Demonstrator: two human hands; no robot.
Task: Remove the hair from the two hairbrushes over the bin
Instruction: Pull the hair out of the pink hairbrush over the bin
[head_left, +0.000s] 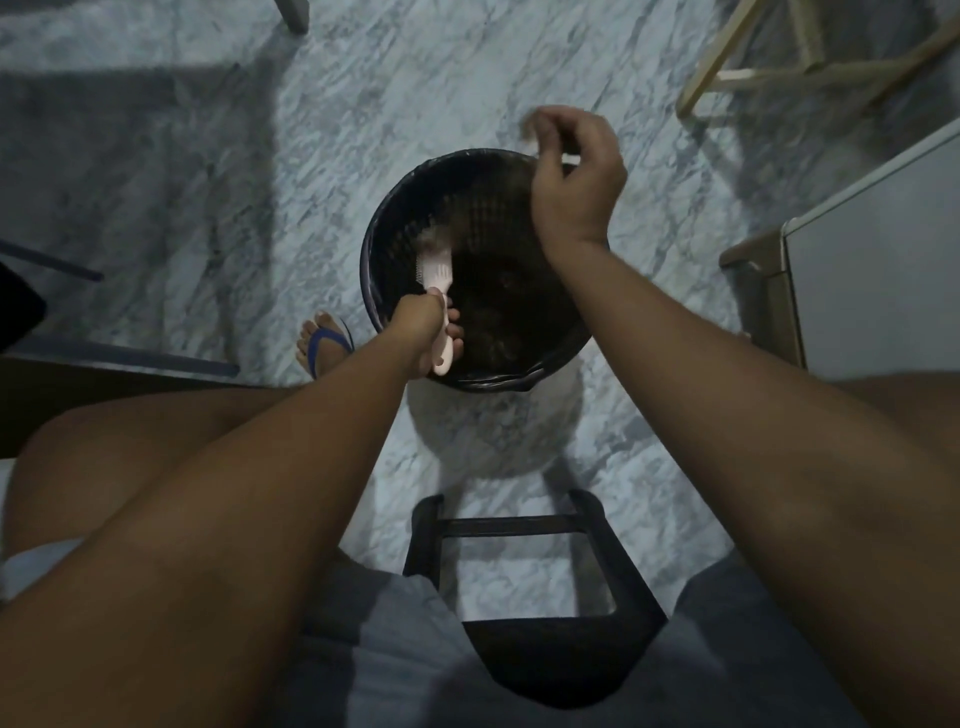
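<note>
A black round bin (384, 228) stands on the marble floor in front of my seat. My left hand (423, 332) grips the handle of a pale pink hairbrush (434, 270), whose head points down into the bin with a tuft of hair at its tip. My right hand (574, 176) is raised over the bin's far right rim, fingers curled and pinched together; a faint wisp of hair (530, 127) seems to hang from the fingertips, blurred. Only one brush is in view.
A dark stool frame (524, 525) sits between my knees, just short of the bin. My foot in a blue sandal (327, 340) rests left of the bin. Wooden legs (753, 73) stand far right, a white cabinet (872, 260) at right, dark furniture at left.
</note>
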